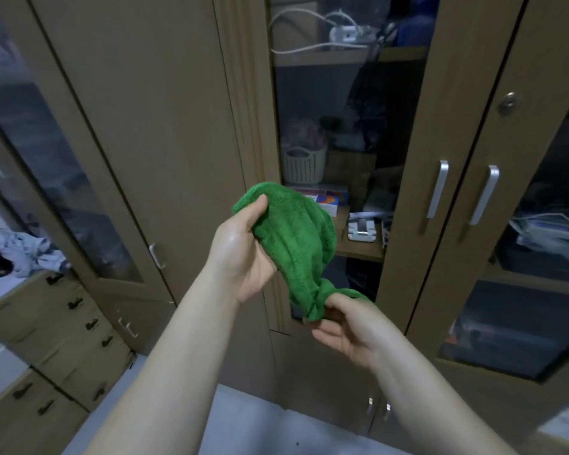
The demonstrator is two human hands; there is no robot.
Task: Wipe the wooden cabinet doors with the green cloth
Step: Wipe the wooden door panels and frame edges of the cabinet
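Observation:
A fluffy green cloth [293,244] hangs bunched in mid-air between both hands, in front of the cabinet. My left hand [243,254] grips its upper end, thumb on top. My right hand [349,326] pinches the lower twisted end. Behind stands a tall wooden cabinet: the left door [135,126] is swung open, its plain panel facing me. A glass-fronted door [418,165] with a silver handle is to the right, and a second handled door [493,152] sits beside it. The cloth touches no door.
Shelves behind the glass hold a white basket [304,165], cables, boxes and a white stand [362,229]. A drawer unit with dark pulls [63,330] stands at the lower left. Small lower doors [342,372] sit under the cabinet. Grey floor lies below.

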